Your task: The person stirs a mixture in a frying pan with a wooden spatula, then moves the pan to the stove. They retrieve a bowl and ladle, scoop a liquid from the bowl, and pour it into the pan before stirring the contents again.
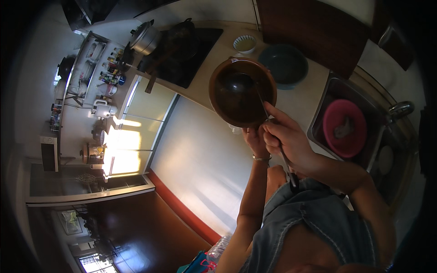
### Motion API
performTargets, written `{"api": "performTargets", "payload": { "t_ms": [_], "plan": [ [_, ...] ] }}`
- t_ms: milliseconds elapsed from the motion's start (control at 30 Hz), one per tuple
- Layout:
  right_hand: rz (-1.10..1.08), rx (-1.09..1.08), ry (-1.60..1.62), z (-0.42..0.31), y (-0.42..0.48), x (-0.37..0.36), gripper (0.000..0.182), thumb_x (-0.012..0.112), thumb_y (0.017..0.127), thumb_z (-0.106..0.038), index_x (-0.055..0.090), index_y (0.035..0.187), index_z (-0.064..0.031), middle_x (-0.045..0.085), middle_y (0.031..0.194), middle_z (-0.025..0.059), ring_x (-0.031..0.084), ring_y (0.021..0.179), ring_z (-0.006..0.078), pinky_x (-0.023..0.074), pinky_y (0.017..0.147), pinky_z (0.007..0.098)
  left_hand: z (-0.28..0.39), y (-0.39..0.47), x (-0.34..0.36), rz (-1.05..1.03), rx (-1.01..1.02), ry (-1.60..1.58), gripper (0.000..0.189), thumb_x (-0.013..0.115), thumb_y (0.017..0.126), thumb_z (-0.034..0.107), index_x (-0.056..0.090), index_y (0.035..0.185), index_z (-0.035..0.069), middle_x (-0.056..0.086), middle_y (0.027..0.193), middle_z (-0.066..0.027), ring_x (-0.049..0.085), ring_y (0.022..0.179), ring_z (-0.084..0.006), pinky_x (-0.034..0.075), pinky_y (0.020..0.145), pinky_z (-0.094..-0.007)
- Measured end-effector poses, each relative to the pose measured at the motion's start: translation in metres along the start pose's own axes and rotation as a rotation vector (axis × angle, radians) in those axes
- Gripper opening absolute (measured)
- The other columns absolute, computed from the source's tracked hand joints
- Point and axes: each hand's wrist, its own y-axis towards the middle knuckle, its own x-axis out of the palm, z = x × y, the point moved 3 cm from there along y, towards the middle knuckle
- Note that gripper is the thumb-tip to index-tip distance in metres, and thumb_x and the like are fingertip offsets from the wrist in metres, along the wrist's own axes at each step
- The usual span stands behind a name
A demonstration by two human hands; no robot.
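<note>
A brown bowl [215, 99] is held out over the counter's front edge, its dark inside facing up. My left hand [254, 141] grips its near rim from below, and the fingers are partly hidden. My right hand [290, 136] is closed around the thin metal shaft of a long-handled utensil [285, 158] with a black handle end. The shaft reaches over the rim into the bowl; its far end is too dark to make out clearly. A shiny highlight shows inside the bowl.
Behind the bowl are a teal basin [283, 66] and a small striped bowl [244, 45] of pale yellowish contents. Left are a dark wok [182, 39] on the black cooktop [206, 42] and a metal pot [145, 39]. A pink basin [344, 146] sits in the sink [317, 119].
</note>
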Motion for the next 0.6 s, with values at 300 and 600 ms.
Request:
{"api": "performTargets", "payload": {
  "t_ms": [300, 600],
  "plan": [
    [-0.036, -0.004, -0.309, 0.045, 0.020, 0.022, 0.052, 0.035, 0.092, -0.002, 0.026, 0.143, -0.0071, 0.044, 0.065, 0.0016, 0.038, 0.051, 0.0049, 0.0354, 0.046, 0.0187, 0.000, -0.003, -0.036, -0.032, 0.060, 0.030, 0.025, 0.046, 0.093, 0.019, 0.053, 0.111, 0.004, 0.056, 0.103, -0.0079, 0.055, 0.093, -0.0168, 0.045, 0.080, -0.0299],
    [-0.100, -0.219, -0.739, 0.017, 0.020, 0.022, 0.050, 0.038, 0.092, -0.001, 0.030, 0.141, -0.0030, 0.053, 0.092, 0.0101, 0.051, 0.076, 0.0114, 0.0422, 0.067, 0.0238, 0.074, 0.002, -0.024, 0.001, 0.455, 0.635, 0.019, 0.049, 0.090, 0.011, 0.059, 0.100, -0.001, 0.057, 0.101, -0.0098, 0.056, 0.092, -0.0197, 0.046, 0.080, -0.0308]
  ]
}}
